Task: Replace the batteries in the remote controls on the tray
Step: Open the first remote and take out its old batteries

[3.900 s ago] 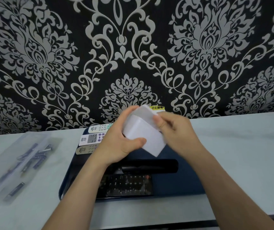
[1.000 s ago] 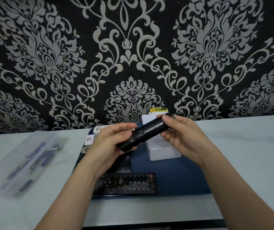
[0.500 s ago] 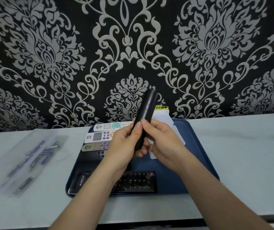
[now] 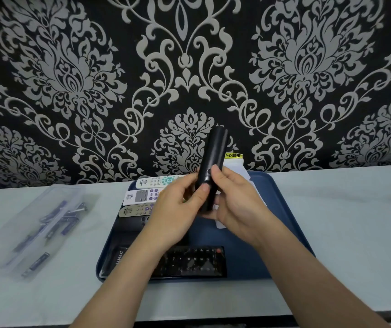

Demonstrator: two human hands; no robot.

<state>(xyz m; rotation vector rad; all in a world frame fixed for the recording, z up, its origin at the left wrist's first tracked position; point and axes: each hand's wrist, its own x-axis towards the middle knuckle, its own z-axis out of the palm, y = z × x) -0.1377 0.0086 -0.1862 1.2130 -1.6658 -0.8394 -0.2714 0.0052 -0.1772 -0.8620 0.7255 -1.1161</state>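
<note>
Pale table, blue tray (black remote held above), damask wallpaper behind

Dim even light, soft blur, bowed edges.

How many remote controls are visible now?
6: slim black remote gripped by left hand and right hand; on the blue tray, white remote, white display remote, grey remote, dark remote beneath, wide black keypad remote nearest. Hands may hide more.

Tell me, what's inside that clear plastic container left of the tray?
Loose batteries, dark blue with silver ends, lying scattered in the clear container. The plastic blurs them, so their number and brand cannot be told.
</note>
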